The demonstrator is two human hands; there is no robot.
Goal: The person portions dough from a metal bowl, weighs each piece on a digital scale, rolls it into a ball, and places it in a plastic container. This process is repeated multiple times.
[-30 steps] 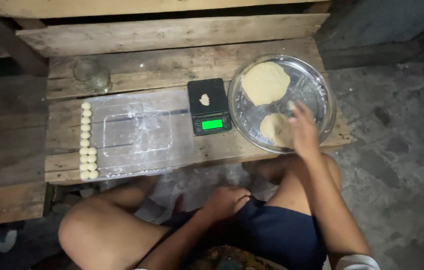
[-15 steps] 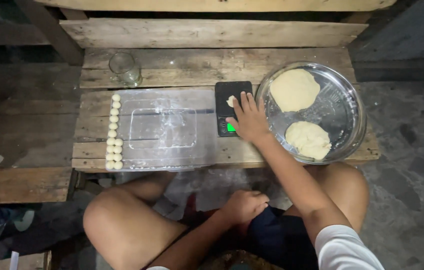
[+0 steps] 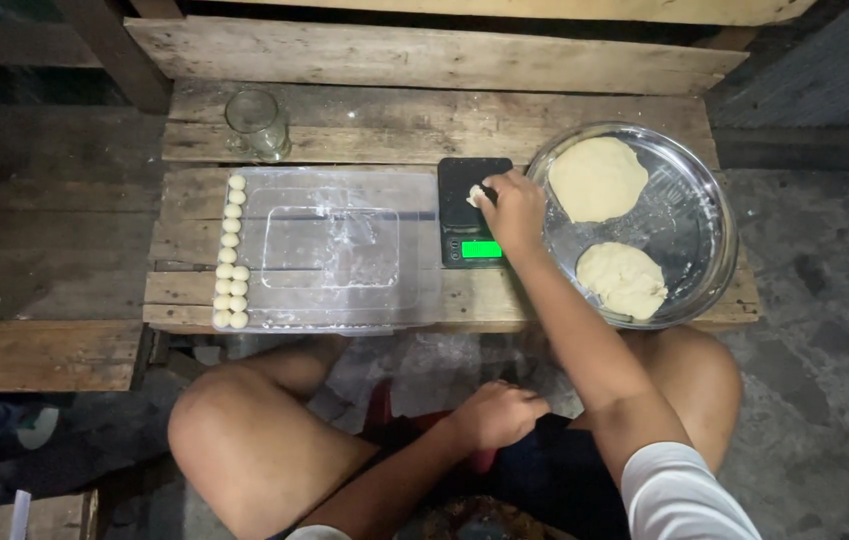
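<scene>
My right hand pinches a dough piece over the scale (left hand loosely curled, empty); pressing down could skew the reading.

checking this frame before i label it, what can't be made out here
Head view, the only one:
- Dough piece on the black scale: mostly covered by the right hand; its full shape is hidden.
- Scale display: a green glow, too small to make out.
- Left hand: curled in the lap, palm hidden; whether it holds anything cannot be told.
- Glass jar: contents unclear in dim light.
- Small dough balls: exact count uncertain at this size.
</scene>
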